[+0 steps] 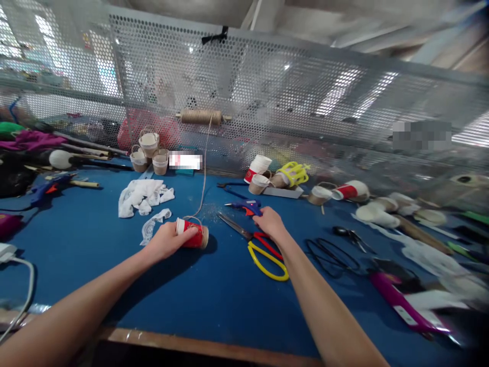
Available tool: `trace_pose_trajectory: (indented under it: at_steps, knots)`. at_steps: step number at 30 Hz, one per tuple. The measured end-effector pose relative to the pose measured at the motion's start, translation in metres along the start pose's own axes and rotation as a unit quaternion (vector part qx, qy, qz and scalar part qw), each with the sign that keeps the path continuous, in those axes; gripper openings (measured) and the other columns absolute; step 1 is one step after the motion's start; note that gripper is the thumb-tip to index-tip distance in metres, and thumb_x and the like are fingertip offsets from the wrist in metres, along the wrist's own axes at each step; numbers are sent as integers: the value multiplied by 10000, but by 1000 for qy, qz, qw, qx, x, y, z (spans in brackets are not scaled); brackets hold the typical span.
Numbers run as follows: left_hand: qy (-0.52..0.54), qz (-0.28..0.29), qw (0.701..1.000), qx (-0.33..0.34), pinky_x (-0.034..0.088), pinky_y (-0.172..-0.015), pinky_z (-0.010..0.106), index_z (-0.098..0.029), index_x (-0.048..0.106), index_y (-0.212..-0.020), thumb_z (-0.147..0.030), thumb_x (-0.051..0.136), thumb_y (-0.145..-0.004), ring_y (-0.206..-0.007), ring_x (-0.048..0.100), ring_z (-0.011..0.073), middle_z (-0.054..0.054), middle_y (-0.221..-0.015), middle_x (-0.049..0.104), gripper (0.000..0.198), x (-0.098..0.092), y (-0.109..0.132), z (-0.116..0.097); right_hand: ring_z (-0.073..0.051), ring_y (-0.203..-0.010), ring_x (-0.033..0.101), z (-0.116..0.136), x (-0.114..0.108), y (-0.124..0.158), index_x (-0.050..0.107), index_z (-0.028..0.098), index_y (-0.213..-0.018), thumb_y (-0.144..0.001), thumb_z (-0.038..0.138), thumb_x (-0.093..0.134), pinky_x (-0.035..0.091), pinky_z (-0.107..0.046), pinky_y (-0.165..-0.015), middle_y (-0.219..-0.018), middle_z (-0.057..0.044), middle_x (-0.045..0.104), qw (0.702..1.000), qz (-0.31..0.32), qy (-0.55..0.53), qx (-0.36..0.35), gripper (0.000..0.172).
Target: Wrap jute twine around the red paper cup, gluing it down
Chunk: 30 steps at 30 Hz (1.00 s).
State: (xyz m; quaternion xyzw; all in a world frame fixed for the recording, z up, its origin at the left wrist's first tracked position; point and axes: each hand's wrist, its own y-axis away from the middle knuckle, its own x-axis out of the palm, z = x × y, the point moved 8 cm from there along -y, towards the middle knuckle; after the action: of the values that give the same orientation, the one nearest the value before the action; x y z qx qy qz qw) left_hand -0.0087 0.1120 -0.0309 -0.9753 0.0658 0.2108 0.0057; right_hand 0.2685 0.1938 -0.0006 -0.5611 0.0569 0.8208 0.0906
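Observation:
My left hand (168, 240) is wrapped round a red and white paper cup (190, 233) lying on its side just over the blue tabletop (183, 290). Twine (204, 188) runs down to this cup from a spool (201, 116) on the mesh panel. Closed on the handle of a blue hot glue gun (243, 204) is my right hand (269, 223); the nozzle points left. Scissors (269, 260) with red and yellow handles lie open below the glue gun, close to my right wrist.
White lace (141, 196) is heaped behind my left hand. Small twine-handled buckets (149, 144) stand at the back left. Several cups (351, 190) lie along the back right. A black cable (332, 257) and a purple tool (401, 300) are on the right. Perforated panels (260, 86) close off the back.

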Motion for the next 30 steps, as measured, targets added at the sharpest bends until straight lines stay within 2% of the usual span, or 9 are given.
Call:
trace_pose_trajectory:
  at_steps: [4,12,14,16,19,21,25,28,30]
  knots:
    - [-58,1,998,-13,262,-463,238,-162,567,-570,-554,463,-720,-482,435,144,-5,-499,533,432,-8,-1,-1,-253,-938,584,23,-24,25,527,97,-1081,-777,232,534,435,-337,-775,-1020,-156,624,993,-80,-67,-47,333]
    - [-156,-30,987,5,297,-497,246,-170,605,-602,-537,412,-756,-532,513,186,23,-528,580,442,-30,3,-17,-241,-801,635,55,-36,76,519,154,-978,-764,332,507,456,-329,-692,-837,-94,671,971,-116,-156,-137,279]
    - [-227,-45,973,16,303,-508,257,-178,611,-617,-535,384,-776,-556,544,211,51,-554,605,452,-41,2,-24,-263,-814,631,58,-37,82,522,174,-945,-752,344,525,456,-351,-677,-834,-91,670,968,-125,-158,-148,257]
    - [-327,-68,943,18,297,-507,270,-188,614,-648,-534,374,-785,-588,566,241,81,-591,627,443,-56,-5,-31,-276,-829,627,60,-37,85,525,182,-917,-736,350,548,459,-367,-675,-837,-92,670,966,-124,-164,-154,248]
    - [-431,-56,900,34,345,-561,285,-188,639,-732,-446,399,-805,-701,604,267,94,-705,669,360,-78,-31,-39,-252,-743,644,59,-30,86,521,162,-929,-728,378,564,476,-364,-654,-777,-86,677,962,-71,-223,-139,298]
    - [-464,-70,883,5,375,-610,297,-181,658,-784,-356,458,-792,-792,611,289,105,-804,688,265,-103,-57,-36,-219,-628,644,59,-21,87,522,143,-929,-735,416,553,488,-347,-603,-705,-74,673,951,-15,-281,-127,336]
    - [-487,-114,864,-54,420,-732,344,-109,640,-896,-226,463,-830,-958,568,315,165,-962,643,222,-150,-109,-16,-187,-545,620,58,-12,87,566,133,-853,-750,460,528,491,-333,-567,-619,-60,654,930,36,-344,-127,344]
    - [-489,-116,860,-86,481,-774,405,-145,524,-1098,-289,515,-842,-937,569,213,86,-1102,559,294,-163,-137,8,-187,-577,626,56,-12,85,585,136,-831,-753,456,533,492,-335,-594,-643,-65,663,927,34,-352,-126,333]
    - [-485,-114,862,-93,487,-771,407,-147,510,-1121,-281,516,-843,-941,567,215,94,-1120,548,309,-166,-151,21,-190,-582,626,54,-13,83,594,138,-813,-751,453,538,491,-340,-609,-638,-66,664,932,29,-341,-119,326]
